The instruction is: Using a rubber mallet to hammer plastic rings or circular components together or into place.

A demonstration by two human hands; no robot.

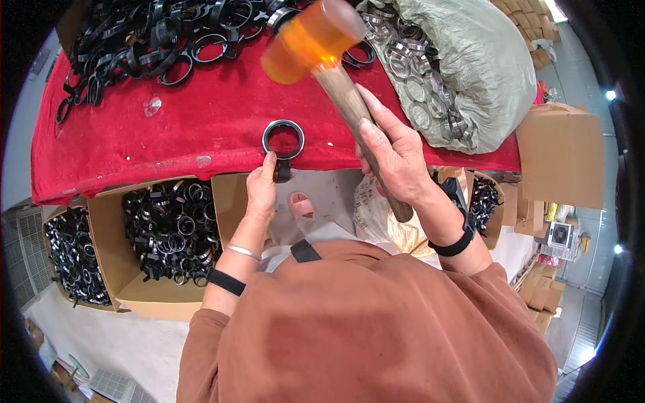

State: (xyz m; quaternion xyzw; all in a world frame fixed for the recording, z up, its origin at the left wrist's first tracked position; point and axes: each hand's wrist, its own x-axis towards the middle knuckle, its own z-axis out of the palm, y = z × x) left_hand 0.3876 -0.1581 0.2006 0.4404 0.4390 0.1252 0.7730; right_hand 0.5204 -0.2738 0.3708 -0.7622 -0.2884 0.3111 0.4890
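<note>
Ring, black-and-silver; left hand, grip pinched on it. Amber-headed mallet, beyond and right of ring; right hand, grip wrapped round it. Apparently hammering; next move needs aim.

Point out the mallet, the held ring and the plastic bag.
Amber-headed mallet [345,101]: head view, wooden handle.
Silver-rimmed ring [302,140]: head view, right rim.
Plastic bag [485,74]: head view, outer wall.

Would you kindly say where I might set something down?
Mostly bare red cloth lies left of the held ring, between the black rings and its near edge; small scraps dot it. A smaller patch lies between that ring and the hammer. The far side is crowded with black rings, the right with a plastic bag.
</note>
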